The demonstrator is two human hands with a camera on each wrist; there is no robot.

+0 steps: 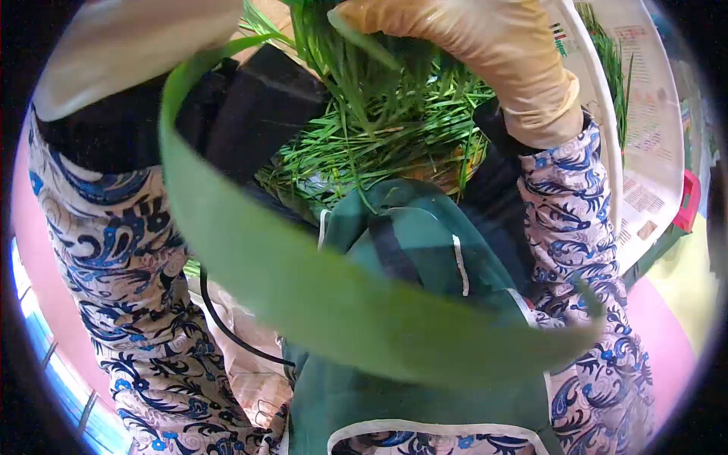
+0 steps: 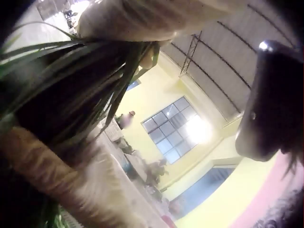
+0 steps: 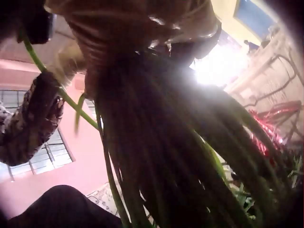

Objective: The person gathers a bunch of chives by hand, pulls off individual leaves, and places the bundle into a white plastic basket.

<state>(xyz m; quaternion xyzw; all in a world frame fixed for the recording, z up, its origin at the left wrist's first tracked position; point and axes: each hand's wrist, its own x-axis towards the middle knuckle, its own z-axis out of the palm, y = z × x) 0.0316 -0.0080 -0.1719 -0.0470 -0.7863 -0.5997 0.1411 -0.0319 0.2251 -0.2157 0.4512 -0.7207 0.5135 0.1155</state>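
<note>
Both hands wear pale gloves. My right hand grips a bunch of long, flat green leaves, like garlic chives. In the right wrist view, this bunch hangs below the gloved hand in a dark fan. At the upper left of the head view is my left hand, its fingers cut off by the frame edge. The left wrist view has gloved fingers bent over the leaves. A single wide blurred leaf curves close in front of the head camera.
Loose cut leaves lie heaped beyond a dark green apron on my lap. At the right stands a white printed sack or container wall with leaves inside. A black cable loops beside the apron. Red strands show in the right wrist view.
</note>
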